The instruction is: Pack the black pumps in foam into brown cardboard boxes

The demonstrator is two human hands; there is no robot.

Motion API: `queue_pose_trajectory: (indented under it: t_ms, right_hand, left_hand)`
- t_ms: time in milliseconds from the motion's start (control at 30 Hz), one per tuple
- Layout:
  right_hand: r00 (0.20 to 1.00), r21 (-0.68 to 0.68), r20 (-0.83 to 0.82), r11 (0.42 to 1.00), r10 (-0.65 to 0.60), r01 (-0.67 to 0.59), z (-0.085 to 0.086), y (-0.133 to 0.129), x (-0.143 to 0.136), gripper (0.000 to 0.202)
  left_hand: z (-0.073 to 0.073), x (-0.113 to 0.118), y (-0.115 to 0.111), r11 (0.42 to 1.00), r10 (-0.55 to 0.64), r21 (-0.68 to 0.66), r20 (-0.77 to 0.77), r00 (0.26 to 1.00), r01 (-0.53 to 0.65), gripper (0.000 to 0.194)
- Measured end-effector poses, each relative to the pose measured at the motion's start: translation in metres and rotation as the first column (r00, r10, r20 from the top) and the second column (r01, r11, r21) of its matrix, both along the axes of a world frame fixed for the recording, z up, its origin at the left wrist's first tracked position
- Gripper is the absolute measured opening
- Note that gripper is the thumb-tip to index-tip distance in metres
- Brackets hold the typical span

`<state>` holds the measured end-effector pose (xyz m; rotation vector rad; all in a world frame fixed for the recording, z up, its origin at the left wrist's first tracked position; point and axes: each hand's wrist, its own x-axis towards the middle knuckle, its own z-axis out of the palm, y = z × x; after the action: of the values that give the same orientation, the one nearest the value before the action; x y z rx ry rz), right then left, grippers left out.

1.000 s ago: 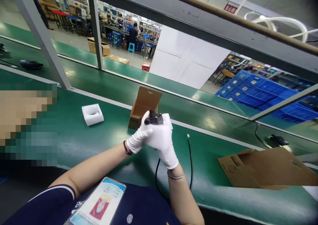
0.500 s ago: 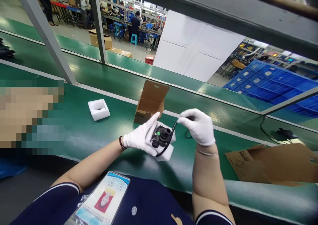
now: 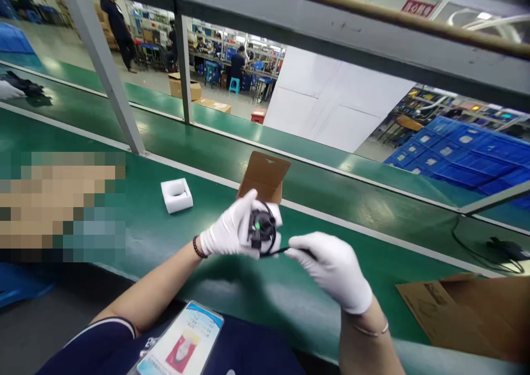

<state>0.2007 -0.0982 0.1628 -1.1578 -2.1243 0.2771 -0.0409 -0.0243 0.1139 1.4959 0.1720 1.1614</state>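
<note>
My gloved left hand [image 3: 234, 228] is closed around a small black device [image 3: 261, 228] with a round spout and a green dot. White foam [image 3: 274, 214] shows behind and beside the device, partly hidden by it. A black cable [image 3: 279, 251] loops round the device and runs right to my right hand [image 3: 331, 267], also gloved. The fingers of that hand pinch the cable, and its end is hidden in the glove. Just behind my left hand stands an open brown cardboard box [image 3: 265, 172], its lid up. To the left, a white foam block [image 3: 178, 197] with an oval hole lies on the green bench.
A flattened brown carton [image 3: 464, 314] lies at the right, with a black adapter and cord [image 3: 507, 249] behind it. Metal posts [image 3: 111, 82] rise from the bench. At far left, another person's gloved hand [image 3: 10, 90] is beside dark items on the green surface.
My right hand has come down and toward me, drawing the cable from above the device round to its lower right side. My left hand keeps its hold. The view has shifted slightly.
</note>
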Motion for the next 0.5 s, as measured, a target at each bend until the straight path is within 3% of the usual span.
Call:
queue_pose_trajectory:
  t_ms: [67, 100, 167, 233, 300, 400, 433, 500]
  right_hand:
    - [0.961, -0.051, -0.275, 0.998, 0.032, -0.047, -0.004, 0.025, 0.000, 0.025]
    - [0.898, -0.105, -0.439, 0.991, 0.032, -0.087, -0.011, 0.036, -0.005, 0.031]
    - [0.749, -0.189, -0.662, 0.974, -0.032, -0.125, -0.032, 0.050, -0.019, 0.034]
    - [0.691, -0.235, -0.718, 0.963, -0.081, -0.130, -0.051, 0.052, -0.034, 0.032]
    - [0.717, -0.266, -0.695, 0.946, -0.055, -0.185, -0.061, 0.046, -0.045, 0.043]
    - [0.738, -0.316, -0.674, 0.888, 0.038, -0.334, -0.059, 0.036, -0.055, 0.094]
    - [0.727, -0.322, -0.684, 0.871, 0.057, -0.371, -0.056, 0.035, -0.057, 0.102]
    - [0.675, -0.308, -0.733, 0.845, 0.083, -0.438, -0.048, 0.037, -0.059, 0.097]
  left_hand:
    - [-0.012, 0.004, -0.008, 0.980, -0.198, 0.036, 0.010, 0.980, 0.198, 0.125]
    - [-0.018, 0.007, -0.011, 0.968, -0.251, 0.012, 0.037, 0.967, 0.250, 0.122]
    - [-0.029, 0.011, -0.014, 0.952, -0.258, -0.128, 0.148, 0.955, 0.277, 0.121]
    - [-0.035, 0.012, -0.015, 0.946, -0.159, -0.243, 0.222, 0.962, 0.213, 0.119]
    - [-0.035, 0.011, -0.015, 0.951, -0.021, -0.292, 0.258, 0.966, 0.099, 0.117]
    - [-0.031, 0.011, -0.018, 0.945, 0.136, -0.324, 0.247, 0.959, -0.050, 0.118]
    - [-0.028, 0.013, -0.018, 0.943, 0.163, -0.323, 0.225, 0.961, -0.085, 0.121]
    - [-0.021, 0.017, -0.017, 0.945, 0.181, -0.302, 0.175, 0.968, -0.122, 0.127]
